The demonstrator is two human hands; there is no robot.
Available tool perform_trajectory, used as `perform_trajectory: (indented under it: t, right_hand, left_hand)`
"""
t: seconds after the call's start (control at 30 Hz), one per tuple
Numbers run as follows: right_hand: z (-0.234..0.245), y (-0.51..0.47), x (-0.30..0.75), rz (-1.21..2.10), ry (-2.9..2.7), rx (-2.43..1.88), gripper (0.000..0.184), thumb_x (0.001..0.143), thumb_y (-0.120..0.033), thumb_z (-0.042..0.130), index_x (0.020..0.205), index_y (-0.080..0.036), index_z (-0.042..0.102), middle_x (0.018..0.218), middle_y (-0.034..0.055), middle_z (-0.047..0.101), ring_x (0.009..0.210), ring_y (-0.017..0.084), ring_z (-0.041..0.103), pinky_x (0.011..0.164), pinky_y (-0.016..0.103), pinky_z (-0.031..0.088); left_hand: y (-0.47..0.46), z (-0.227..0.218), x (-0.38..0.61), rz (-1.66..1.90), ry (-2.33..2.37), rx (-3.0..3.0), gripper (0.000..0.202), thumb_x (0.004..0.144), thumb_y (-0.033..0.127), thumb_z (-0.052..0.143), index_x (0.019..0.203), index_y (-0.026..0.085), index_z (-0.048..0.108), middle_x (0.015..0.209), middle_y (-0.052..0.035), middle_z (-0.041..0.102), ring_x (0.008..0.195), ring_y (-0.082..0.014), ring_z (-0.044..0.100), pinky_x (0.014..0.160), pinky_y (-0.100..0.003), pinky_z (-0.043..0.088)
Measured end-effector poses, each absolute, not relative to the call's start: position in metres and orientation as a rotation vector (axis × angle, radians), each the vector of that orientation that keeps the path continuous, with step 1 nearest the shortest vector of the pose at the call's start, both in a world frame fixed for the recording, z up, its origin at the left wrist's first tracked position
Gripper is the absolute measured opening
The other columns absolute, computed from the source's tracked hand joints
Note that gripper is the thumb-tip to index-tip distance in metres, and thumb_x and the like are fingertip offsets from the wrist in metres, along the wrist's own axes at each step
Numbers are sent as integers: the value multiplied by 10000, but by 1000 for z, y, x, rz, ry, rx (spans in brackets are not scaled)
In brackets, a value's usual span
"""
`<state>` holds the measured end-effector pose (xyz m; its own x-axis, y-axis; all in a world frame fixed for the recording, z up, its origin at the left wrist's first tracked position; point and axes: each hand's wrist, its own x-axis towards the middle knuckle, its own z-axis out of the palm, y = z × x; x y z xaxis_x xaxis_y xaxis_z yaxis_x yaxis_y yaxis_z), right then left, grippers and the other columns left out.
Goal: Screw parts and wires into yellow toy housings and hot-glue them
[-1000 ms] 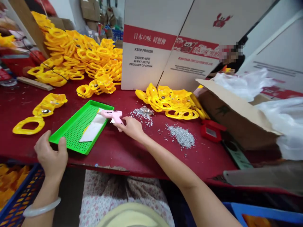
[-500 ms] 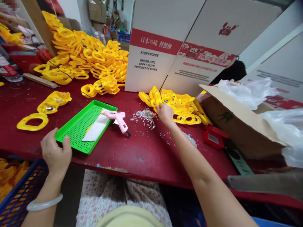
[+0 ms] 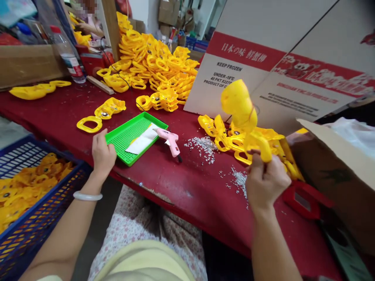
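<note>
My right hand (image 3: 266,180) is closed on the lower end of a yellow plastic piece (image 3: 241,113) and holds it upright above the red table (image 3: 181,187), blurred by motion. Behind it lies a small pile of the same yellow pieces (image 3: 234,136). My left hand (image 3: 102,154), with a pale bangle on the wrist, grips the near left corner of a green perforated tray (image 3: 131,134). A white paper (image 3: 143,139) lies in the tray. A pink glue gun (image 3: 170,140) rests on the table beside the tray. Small silver bits (image 3: 203,145) are scattered between the gun and the pile.
A big heap of yellow pieces (image 3: 155,66) fills the table's far side. Printed cardboard boxes (image 3: 263,74) stand at the back right, an open carton (image 3: 336,164) at the right. A blue crate (image 3: 26,183) with yellow pieces sits low left. A water bottle (image 3: 67,54) stands far left.
My right hand let go of the glue gun, reached to the yellow pile and has lifted one piece toward me. The view has swung left. My left hand stays on the tray.
</note>
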<state>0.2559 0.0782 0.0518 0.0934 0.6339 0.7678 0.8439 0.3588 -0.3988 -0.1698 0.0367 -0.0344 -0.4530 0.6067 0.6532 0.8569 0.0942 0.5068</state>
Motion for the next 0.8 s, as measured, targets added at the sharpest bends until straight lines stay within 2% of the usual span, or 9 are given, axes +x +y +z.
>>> perform_trajectory:
  t: [0.1, 0.2, 0.33, 0.4, 0.5, 0.6, 0.7, 0.8]
  right_hand:
    - [39, 46, 246, -54, -1735, -1265, 242, 942, -336, 488, 998, -193, 675, 796, 37, 665, 546, 116, 530, 591, 285, 425]
    - [26, 24, 243, 121, -1843, -1208, 180, 927, -285, 513, 965, -215, 675, 876, 46, 696, 542, 105, 548, 545, 271, 433]
    - [11, 9, 254, 286, -2000, -1116, 147, 908, -243, 514, 885, -234, 660, 920, 61, 724, 739, 169, 673, 603, 294, 513]
    - [6, 6, 262, 277, -2100, -1058, 138, 894, -227, 522, 891, -238, 659, 929, 65, 734, 851, 201, 700, 689, 328, 558]
    - [-2, 5, 275, 203, -2294, -968, 226, 890, -181, 509, 1041, -248, 664, 1009, 70, 740, 928, 202, 706, 803, 354, 576]
    - [-11, 7, 280, 117, -2467, -911, 356, 895, -127, 474, 1192, -251, 625, 1150, 72, 713, 1011, 190, 682, 868, 354, 564]
    - [-21, 9, 279, -13, -2558, -975, 452, 872, -78, 445, 1279, -221, 581, 1275, 70, 657, 1000, 199, 649, 840, 360, 571]
    - [-27, 11, 274, -62, -2600, -1012, 512, 830, -33, 421, 1289, -199, 576, 1330, 58, 622, 959, 206, 611, 810, 367, 575]
  left_hand:
    - [41, -35, -183, -1274, -2129, -1455, 534, 788, 94, 438, 1316, 135, 508, 1218, -158, 592, 1172, -289, 567, 1039, -461, 469]
    - [39, -32, -187, -1235, -2139, -1493, 488, 847, 153, 459, 1333, 128, 484, 1241, -172, 585, 1195, -303, 550, 1047, -494, 457]
    - [17, -22, -160, -1162, -1986, -1449, 494, 909, 285, 514, 1383, 185, 417, 1381, -164, 488, 1312, -326, 440, 1107, -559, 374]
    - [2, -16, -132, -1177, -1872, -1478, 467, 906, 270, 520, 1360, 212, 427, 1351, -143, 510, 1284, -305, 471, 1093, -538, 398]
    - [-13, -8, -91, -1235, -1718, -1669, 336, 902, 220, 521, 1237, 232, 516, 1173, -106, 612, 1155, -266, 570, 1012, -483, 481]
    - [-13, -5, -63, -1315, -1697, -1862, 222, 926, 175, 492, 1119, 228, 586, 1080, -82, 642, 1056, -213, 616, 954, -407, 531]
    - [-7, -8, -51, -1392, -1677, -2012, 199, 936, 151, 482, 1073, 203, 616, 1074, -82, 637, 1034, -183, 620, 937, -364, 543]
    - [-6, -11, -44, -1406, -1696, -2074, 188, 937, 173, 490, 1072, 198, 618, 1087, -90, 627, 1035, -190, 608, 921, -377, 541]
